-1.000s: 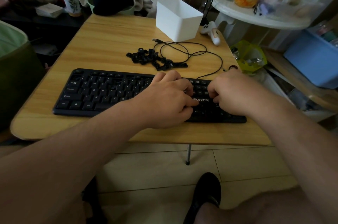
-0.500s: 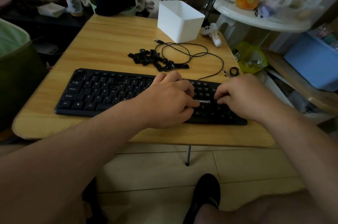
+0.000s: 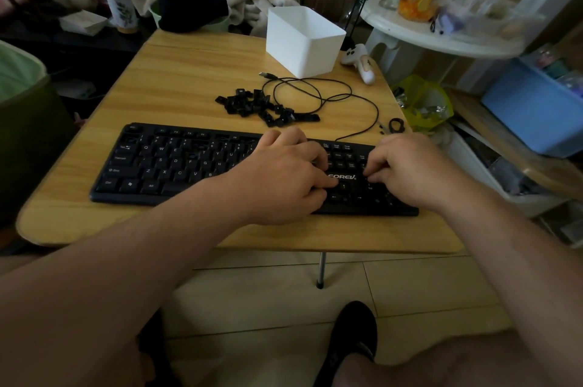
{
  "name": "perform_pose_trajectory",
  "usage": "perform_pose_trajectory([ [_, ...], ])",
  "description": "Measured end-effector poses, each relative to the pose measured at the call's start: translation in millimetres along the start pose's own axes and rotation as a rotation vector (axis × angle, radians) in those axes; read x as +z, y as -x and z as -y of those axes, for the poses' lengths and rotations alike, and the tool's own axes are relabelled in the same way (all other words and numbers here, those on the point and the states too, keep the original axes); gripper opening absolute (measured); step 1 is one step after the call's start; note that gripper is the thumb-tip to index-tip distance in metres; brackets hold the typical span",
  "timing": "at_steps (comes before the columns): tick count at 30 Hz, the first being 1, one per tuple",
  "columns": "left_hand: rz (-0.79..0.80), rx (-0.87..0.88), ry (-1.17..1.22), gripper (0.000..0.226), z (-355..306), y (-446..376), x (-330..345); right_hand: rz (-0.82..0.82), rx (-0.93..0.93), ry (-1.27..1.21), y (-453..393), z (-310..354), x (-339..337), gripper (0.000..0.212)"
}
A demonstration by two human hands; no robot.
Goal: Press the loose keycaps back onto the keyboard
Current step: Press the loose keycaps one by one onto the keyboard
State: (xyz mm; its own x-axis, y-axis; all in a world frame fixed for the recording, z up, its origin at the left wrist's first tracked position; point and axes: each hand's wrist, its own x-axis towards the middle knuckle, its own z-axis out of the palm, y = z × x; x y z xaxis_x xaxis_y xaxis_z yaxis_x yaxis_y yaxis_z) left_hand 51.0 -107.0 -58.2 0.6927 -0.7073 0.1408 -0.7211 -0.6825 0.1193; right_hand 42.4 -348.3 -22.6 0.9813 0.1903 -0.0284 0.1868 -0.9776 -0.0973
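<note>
While both hands are working the right end of the black plastic keyboard (image 3: 195, 165), the pile of loose black keycaps (image 3: 265, 107) is lying just beyond it, upper centre. Left hand (image 3: 284, 175) is sitting nearer, fingers curled; right hand (image 3: 410, 172) likewise; can't tell whether either grip is holding a cap. Keyboard is running left-right across the wooden surface (image 3: 195, 77).
</note>
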Motion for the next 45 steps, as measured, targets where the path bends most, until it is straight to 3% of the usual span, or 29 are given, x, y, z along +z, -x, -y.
perform_pose_trajectory([
  [6, -0.036, 0.011, 0.038, 0.051, -0.7, -3.1, -0.8, -0.129, 0.216, -0.327, 1.9, -1.0, -6.5, 0.011],
  [17, -0.157, 0.038, 0.053, 0.041, 1.9, -18.3, 4.2, 0.015, 0.228, -0.249, -4.6, -1.1, -10.4, 0.017],
  [25, -0.202, 0.046, 0.027, 0.034, 1.1, -22.8, 7.9, 0.03, 0.278, -0.397, -3.6, -0.4, 3.4, 0.026],
  [31, -0.221, 0.064, 0.0, 0.031, 3.6, -22.2, 8.7, -0.008, 0.312, -0.427, -3.9, -9.7, 1.6, 0.013],
  [37, -0.198, 0.054, -0.008, 0.034, 3.0, -27.5, 5.2, -0.08, 0.272, -0.538, -7.2, -8.3, 4.4, 0.019],
  [40, -0.194, -0.03, 0.022, 0.027, 10.3, -32.5, -0.7, -0.169, 0.192, -0.52, -10.1, 7.7, 16.3, 0.016],
  [45, -0.235, -0.335, 0.015, 0.025, 55.9, -45.8, -18.9, -0.267, 0.078, -0.389, -32.8, 37.4, 17.2, 0.005],
])
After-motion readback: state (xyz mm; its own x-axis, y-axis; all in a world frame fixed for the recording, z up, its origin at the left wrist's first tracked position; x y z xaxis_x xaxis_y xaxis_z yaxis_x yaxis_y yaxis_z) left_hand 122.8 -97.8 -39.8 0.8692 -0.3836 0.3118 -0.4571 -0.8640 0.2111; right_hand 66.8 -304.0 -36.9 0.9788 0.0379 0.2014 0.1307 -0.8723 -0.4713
